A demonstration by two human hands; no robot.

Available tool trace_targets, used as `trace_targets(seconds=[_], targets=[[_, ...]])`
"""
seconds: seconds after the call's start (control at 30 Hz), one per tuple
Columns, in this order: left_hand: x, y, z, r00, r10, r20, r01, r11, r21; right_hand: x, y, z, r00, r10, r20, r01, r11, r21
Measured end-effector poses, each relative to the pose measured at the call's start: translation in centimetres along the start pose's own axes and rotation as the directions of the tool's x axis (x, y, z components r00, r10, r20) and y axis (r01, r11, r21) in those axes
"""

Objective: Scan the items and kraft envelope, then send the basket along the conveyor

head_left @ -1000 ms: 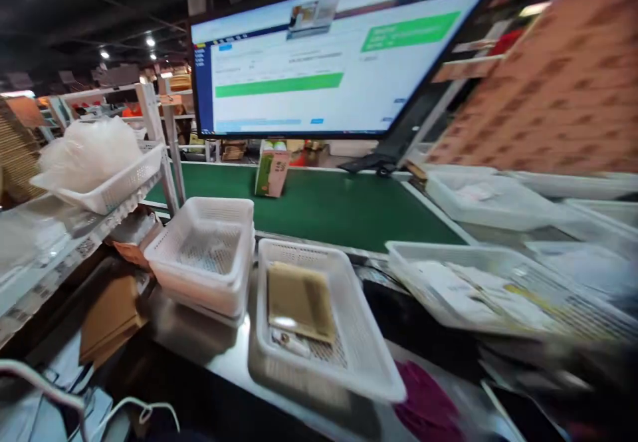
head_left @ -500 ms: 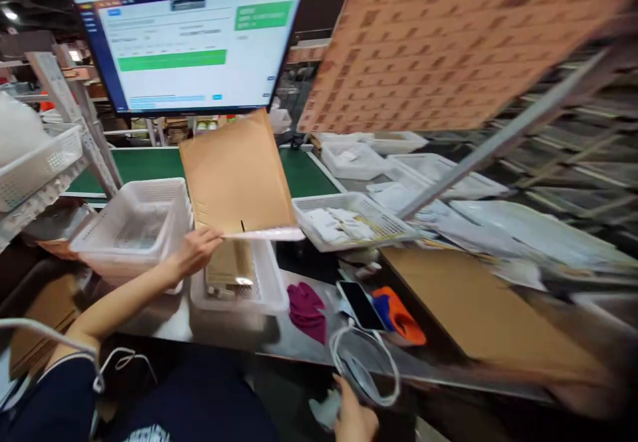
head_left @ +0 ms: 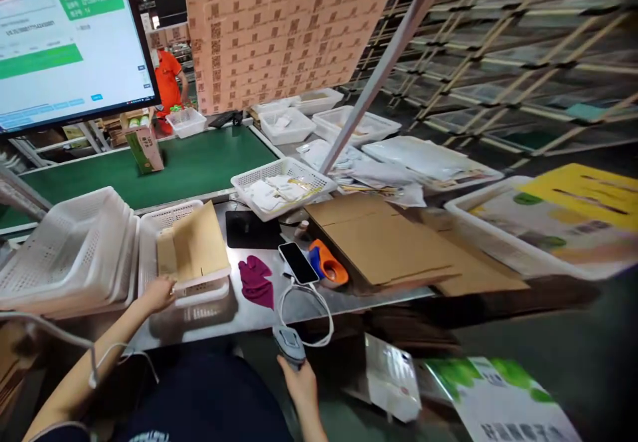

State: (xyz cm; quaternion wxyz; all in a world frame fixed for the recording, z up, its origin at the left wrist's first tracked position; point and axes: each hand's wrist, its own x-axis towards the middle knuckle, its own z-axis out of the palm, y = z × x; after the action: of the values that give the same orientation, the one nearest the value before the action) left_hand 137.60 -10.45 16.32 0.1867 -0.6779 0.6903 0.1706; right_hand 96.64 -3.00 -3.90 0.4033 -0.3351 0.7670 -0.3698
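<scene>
1. The left hand (head_left: 158, 294) reaches forward, arm outstretched, pinching the brown envelope's (head_left: 199, 242) lower edge over the white basket (head_left: 149, 229).
2. The right hand (head_left: 299, 379), low beside the tabletop (head_left: 259, 316), wraps closed around a grey scanner (head_left: 288, 343).

Packing bench clutter sitting around a green conveyor.
Monitor (head_left: 64, 43) glowing at 10 o'clock, green belt (head_left: 199, 163) running under it with a small carton (head_left: 144, 149) standing on it. Person in orange (head_left: 168, 80) standing at 11 o'clock behind the belt. Stacked white baskets (head_left: 64, 249) sitting at 9 o'clock. Phone (head_left: 298, 262), orange tape dispenser (head_left: 326, 266) and purple cloth (head_left: 255, 281) lying at centre on the steel bench. Flat cardboard sheets (head_left: 393, 249) lying just right of centre, a tray of papers (head_left: 284, 186) sitting at 12 o'clock. Yellow sheet (head_left: 588, 193) lying at 3 o'clock.
</scene>
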Motion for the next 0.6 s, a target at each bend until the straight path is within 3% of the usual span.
trace_targets(seconds=[0.1,0.27,0.43,0.6], targets=[[1.4,1.7,-0.2,0.997,0.035,-0.068,-0.035,0.999,0.003,2.1,-2.1,2.0,0.978,-0.106,0.178,0.111,0.994,-0.018],[3.6,4.1,-1.2,0.996,0.050,-0.079,-0.046,0.998,0.047,4.7,-6.3,6.5,0.861,-0.289,0.419,0.361,0.927,-0.102],[0.9,2.5,-1.9,0.986,0.004,-0.169,0.010,0.997,0.082,6.4,-9.2,10.7,0.788,-0.283,0.546,0.479,0.840,-0.257],[-0.9,1.1,0.1,0.993,-0.086,-0.084,0.084,0.996,-0.027,6.8,-11.6,12.3,0.728,-0.293,0.620,0.593,0.724,-0.353]])
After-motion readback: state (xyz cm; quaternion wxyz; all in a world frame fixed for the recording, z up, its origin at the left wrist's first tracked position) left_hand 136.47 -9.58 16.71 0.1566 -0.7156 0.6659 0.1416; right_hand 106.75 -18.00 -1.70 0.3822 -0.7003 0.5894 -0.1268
